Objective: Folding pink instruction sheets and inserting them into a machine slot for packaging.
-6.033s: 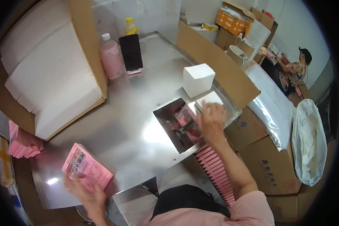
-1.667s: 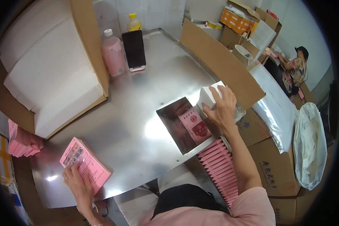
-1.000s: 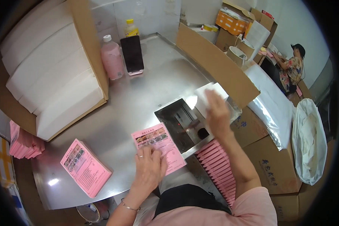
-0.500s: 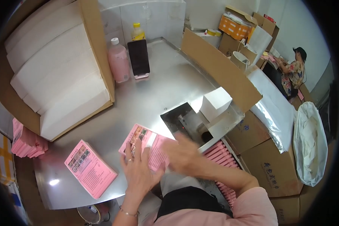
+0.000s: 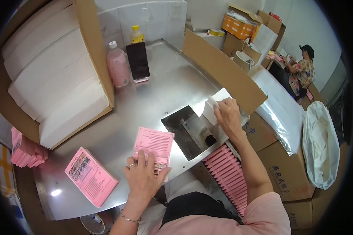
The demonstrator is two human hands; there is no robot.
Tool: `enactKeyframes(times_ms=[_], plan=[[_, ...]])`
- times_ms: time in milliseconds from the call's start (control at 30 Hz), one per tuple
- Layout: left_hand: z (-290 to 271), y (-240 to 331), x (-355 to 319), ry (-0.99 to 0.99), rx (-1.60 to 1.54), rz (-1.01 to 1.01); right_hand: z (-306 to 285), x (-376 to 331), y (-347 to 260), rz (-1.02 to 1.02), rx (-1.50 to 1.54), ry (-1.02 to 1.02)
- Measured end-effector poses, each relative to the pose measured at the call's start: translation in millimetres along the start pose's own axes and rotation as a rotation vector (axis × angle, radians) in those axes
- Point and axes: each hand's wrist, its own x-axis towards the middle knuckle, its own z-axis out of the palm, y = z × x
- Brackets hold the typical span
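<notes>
My left hand (image 5: 143,176) lies on a printed pink paper sheet (image 5: 155,141) near the table's front edge, fingers spread, palm down. Up and to the right, my right hand (image 5: 228,114) has its fingers closed on white folded paper (image 5: 210,111) at a white stack beside the square opening. How many pieces it pinches is hidden by the fingers. Left of my left hand rests a thick stack of printed pink sheets (image 5: 91,177).
A carton (image 5: 93,51) of white paper stacks stands at the left. Behind are a pink bottle (image 5: 118,64) and a propped phone (image 5: 137,60). The metal table (image 5: 153,105) has a square opening (image 5: 187,135). Below it, a row of pink packs (image 5: 226,176) stands. Another person (image 5: 302,72) sits far right.
My right hand has left the pink sheet and moved up right to the white stack. The pink sheet now shows different print, and its white strip is out of sight. My left hand stays on it.
</notes>
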Motion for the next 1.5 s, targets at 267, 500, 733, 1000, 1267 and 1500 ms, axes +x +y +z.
enactKeyframes(times_ms=[267, 500, 733, 1000, 1267, 1500], plan=[[14.7, 0.1, -10.8, -0.113, -0.384, 0.071, 4.1, -53.3, -87.5, -0.577, 0.286, 0.071], [2.4, 18.5, 5.0, 0.056, -0.375, 0.041, 47.5, -62.9, -138.5, -0.573, 0.155, -0.381], [-19.3, -19.2, -23.1, 0.031, -0.375, 0.125, 82.6, -52.1, -56.6, -0.057, 0.119, -0.555], [-56.1, -120.8, -85.0, 0.288, 0.294, -0.449, -11.2, -3.2, -44.4, -0.15, -0.323, 0.136], [-46.6, -76.3, -40.6, 0.219, -0.473, -0.326, 17.3, -3.4, -3.9, -0.038, -0.118, 0.11], [15.5, -2.8, 5.2, 0.194, -0.234, 0.124, 7.1, -1.5, 4.6, 0.015, 0.071, 0.046]])
